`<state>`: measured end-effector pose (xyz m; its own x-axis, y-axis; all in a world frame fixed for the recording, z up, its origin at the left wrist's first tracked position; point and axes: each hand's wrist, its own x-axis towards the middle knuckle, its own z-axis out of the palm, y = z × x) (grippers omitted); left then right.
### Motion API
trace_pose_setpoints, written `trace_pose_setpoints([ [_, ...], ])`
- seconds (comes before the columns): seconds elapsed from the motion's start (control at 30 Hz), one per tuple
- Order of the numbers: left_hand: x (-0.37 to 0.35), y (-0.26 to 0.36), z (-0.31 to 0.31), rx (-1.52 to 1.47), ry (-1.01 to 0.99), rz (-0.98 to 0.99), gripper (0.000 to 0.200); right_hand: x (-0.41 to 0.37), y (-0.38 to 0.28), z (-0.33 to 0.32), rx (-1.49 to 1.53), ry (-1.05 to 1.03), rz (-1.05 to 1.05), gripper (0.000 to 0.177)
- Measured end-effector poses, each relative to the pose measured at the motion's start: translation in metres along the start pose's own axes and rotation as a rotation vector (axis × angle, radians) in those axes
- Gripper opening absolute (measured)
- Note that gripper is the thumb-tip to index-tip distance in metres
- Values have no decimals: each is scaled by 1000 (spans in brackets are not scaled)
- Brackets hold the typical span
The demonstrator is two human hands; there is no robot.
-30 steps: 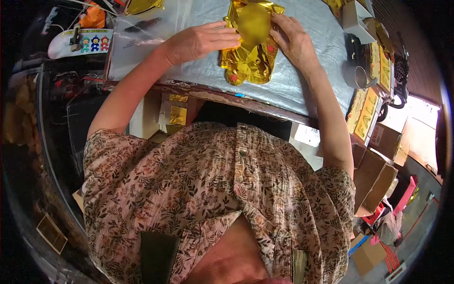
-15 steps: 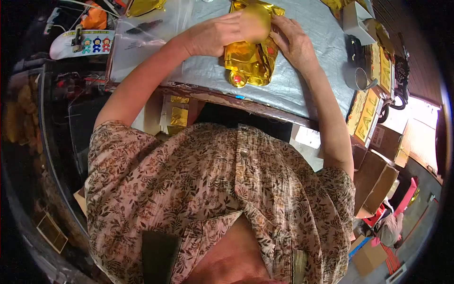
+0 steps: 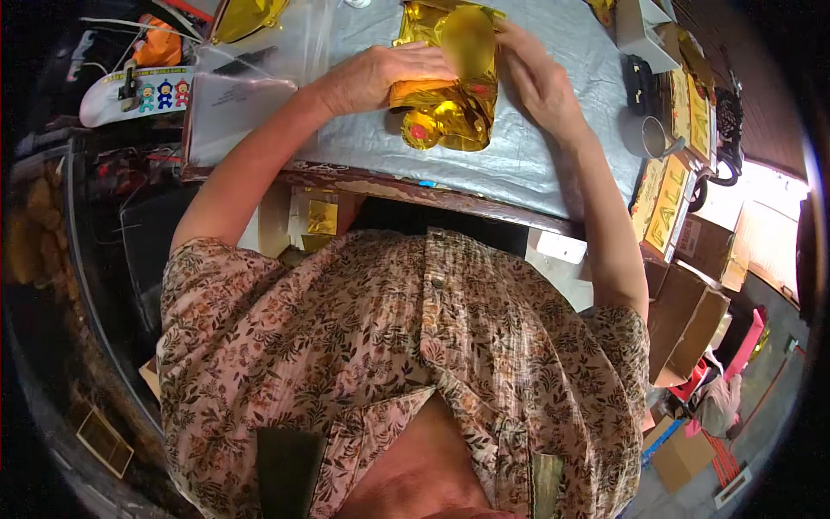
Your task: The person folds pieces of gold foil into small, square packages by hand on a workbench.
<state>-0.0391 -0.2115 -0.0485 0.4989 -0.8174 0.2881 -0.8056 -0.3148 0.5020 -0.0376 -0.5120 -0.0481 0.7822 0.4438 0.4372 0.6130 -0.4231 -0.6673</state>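
Relative to the table, the gold foil piece has shifted slightly away from the near edge since the earlier frame, and the left hand has come closer to the foil's near end. The foil piece lies crumpled on the silvery cover at the middle of the table, a red patch showing at its near corner. The left hand lies over the foil with fingers together and extended; its thumb is hidden, so whether it pinches a layer cannot be told. The right hand is at the foil's right edge, thumb and fingers parted, nothing seen closed between them. Thin foil is probably best handled with flat fingers and light, even pressure, one hand steadying the edge while the other works the creases; fingernails or sharp pulls could tear it. Clear plastic covers the table's left part. At the table's right side are a metal mug, a black object and a white box. Left of the table are a skateboard and an orange bag; cardboard boxes stand right of it.
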Motion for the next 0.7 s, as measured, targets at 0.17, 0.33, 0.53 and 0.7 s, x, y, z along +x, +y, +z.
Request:
trace_pose_setpoints([
  [0.17,-1,1,-3,-50,-3,-31,50,-19,-16,-18,-124,-96,-99,36],
  [0.33,-1,-4,-1,-51,17,-27,54,-20,-27,-13,-223,-142,-119,32],
  [0.53,0,-5,-1,-71,31,-24,57,-11,-23,-9,-327,-157,-238,26],
  [0.7,-5,8,3,73,177,-68,49,-12,-17,-5,-249,-120,-191,25],
])
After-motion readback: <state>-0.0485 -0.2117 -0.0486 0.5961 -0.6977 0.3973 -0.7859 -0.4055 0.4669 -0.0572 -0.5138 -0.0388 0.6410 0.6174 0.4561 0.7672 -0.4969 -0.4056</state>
